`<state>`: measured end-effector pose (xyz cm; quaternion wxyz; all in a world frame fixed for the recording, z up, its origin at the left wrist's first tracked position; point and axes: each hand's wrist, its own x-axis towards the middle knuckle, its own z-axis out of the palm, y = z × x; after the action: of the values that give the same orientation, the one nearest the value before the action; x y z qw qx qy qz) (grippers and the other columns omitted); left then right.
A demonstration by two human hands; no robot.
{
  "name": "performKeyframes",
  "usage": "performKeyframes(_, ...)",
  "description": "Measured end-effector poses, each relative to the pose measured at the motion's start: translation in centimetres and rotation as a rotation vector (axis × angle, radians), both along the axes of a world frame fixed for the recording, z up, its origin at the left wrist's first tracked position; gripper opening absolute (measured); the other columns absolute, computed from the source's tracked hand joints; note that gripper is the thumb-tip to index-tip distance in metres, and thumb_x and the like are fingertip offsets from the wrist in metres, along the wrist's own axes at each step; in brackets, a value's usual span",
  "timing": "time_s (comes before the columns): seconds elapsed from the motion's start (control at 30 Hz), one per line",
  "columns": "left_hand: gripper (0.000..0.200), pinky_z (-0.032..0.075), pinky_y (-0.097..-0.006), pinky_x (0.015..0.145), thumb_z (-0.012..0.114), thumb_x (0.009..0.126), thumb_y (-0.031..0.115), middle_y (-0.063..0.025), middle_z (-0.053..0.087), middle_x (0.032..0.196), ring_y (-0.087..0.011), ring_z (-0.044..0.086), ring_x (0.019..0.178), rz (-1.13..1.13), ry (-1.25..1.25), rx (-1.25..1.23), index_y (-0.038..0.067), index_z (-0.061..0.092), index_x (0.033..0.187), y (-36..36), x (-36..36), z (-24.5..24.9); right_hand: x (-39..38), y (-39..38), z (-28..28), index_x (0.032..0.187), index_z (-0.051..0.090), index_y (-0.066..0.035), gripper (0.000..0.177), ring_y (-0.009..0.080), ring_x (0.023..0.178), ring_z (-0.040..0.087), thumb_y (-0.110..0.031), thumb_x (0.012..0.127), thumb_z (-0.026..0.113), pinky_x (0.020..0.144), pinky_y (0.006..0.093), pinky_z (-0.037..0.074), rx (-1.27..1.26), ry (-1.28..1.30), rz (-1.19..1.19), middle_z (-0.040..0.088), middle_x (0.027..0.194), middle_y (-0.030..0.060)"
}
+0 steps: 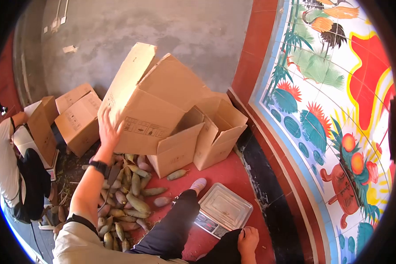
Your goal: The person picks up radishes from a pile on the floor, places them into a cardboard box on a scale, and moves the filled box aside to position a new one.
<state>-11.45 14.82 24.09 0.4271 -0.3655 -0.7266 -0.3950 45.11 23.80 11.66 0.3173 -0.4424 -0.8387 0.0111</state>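
My left hand (108, 128) presses flat, fingers spread, against the side of a large tilted cardboard box (149, 105) with its flaps open. Under the box's lower edge lies a pile of pale green-brown shoots (127, 193) on the red floor. My right hand (248, 240) rests on my right knee, fingers curled and holding nothing, beside a digital scale (222, 211) with a metal tray. My left leg stretches toward the box, foot (199, 184) in a light shoe.
A second open box (220, 132) stands right of the big one. More closed boxes (77, 119) sit at the left, where another person (9, 163) crouches. A painted tile wall (334, 110) runs along the right; a grey concrete wall is behind.
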Motion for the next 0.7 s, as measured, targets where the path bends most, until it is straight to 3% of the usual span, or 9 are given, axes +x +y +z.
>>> performKeyframes(0.1,0.069,0.03,-0.0428,0.102,0.067,0.073,0.024,-0.021,0.029,0.138,-0.0367,0.033,0.124,-0.107,-0.041,-0.014,0.004,0.034,0.13,2.4,0.8,6.3,0.6,0.6,-1.2,0.077,0.058,-0.002,0.008,0.0312,0.08,0.054,-0.005,0.07,0.059,0.073,0.0399,0.044,0.013,-0.001,-0.005,0.058,0.083,0.0126)
performKeyframes(0.13,0.066,0.031,-0.0413,0.103,0.064,0.076,0.024,-0.0192,0.021,0.142,-0.0366,0.029,0.127,-0.082,-0.101,-0.154,0.004,0.034,0.132,3.6,-0.1,9.1,0.5,0.7,-1.6,0.077,0.058,-0.002,0.007,0.0313,0.079,0.054,-0.005,0.07,0.059,0.073,0.04,0.044,0.021,-0.001,-0.016,0.058,0.083,0.0126)
performKeyframes(0.2,0.063,0.033,-0.0399,0.102,0.066,0.076,0.024,-0.0181,0.025,0.141,-0.0348,0.03,0.127,-0.108,-0.097,-0.089,0.001,0.04,0.128,4.5,-0.7,10.4,0.6,0.7,-1.6,0.077,0.058,-0.002,0.007,0.0313,0.079,0.054,-0.005,0.071,0.058,0.073,0.0402,0.044,0.019,-0.008,-0.015,0.058,0.083,0.0126)
performKeyframes(0.33,0.055,0.034,-0.0371,0.101,0.067,0.075,0.022,-0.0155,0.031,0.139,-0.032,0.035,0.124,-0.085,-0.264,-0.079,-0.003,0.048,0.121,5.1,-2.3,9.9,0.6,0.7,-1.7,0.077,0.056,-0.002,0.007,0.0317,0.079,0.054,-0.005,0.072,0.058,0.073,0.0405,0.043,0.046,-0.002,-0.009,0.057,0.083,0.0131)
performKeyframes(0.4,0.048,0.034,-0.0357,0.099,0.07,0.072,0.026,-0.0185,0.037,0.135,-0.0326,0.037,0.123,-0.189,-0.273,0.042,-0.006,0.058,0.106,5.0,-3.4,9.2,0.8,0.8,-1.9,0.078,0.056,-0.002,0.007,0.0316,0.081,0.053,-0.007,0.072,0.058,0.073,0.0409,0.043,0.021,-0.002,-0.01,0.057,0.084,0.0125)
performKeyframes(0.5,0.045,0.037,-0.0341,0.097,0.07,0.072,0.024,-0.0175,0.041,0.132,-0.0309,0.04,0.12,-0.288,-0.399,0.117,-0.007,0.059,0.103,4.2,-4.4,8.8,0.9,0.8,-1.9,0.078,0.057,-0.003,0.008,0.0314,0.082,0.053,-0.008,0.073,0.058,0.073,0.0413,0.042,0.001,-0.005,-0.017,0.057,0.085,0.0119)
performKeyframes(0.7,0.038,0.039,-0.0324,0.093,0.07,0.074,0.017,-0.0145,0.044,0.128,-0.0275,0.045,0.112,-0.201,-0.272,0.331,-0.005,0.059,0.102,2.0,-4.0,8.3,1.1,0.6,-1.6,0.078,0.057,-0.003,0.008,0.031,0.083,0.053,-0.009,0.073,0.058,0.073,0.0409,0.042,-0.005,-0.01,-0.037,0.058,0.085,0.0118)
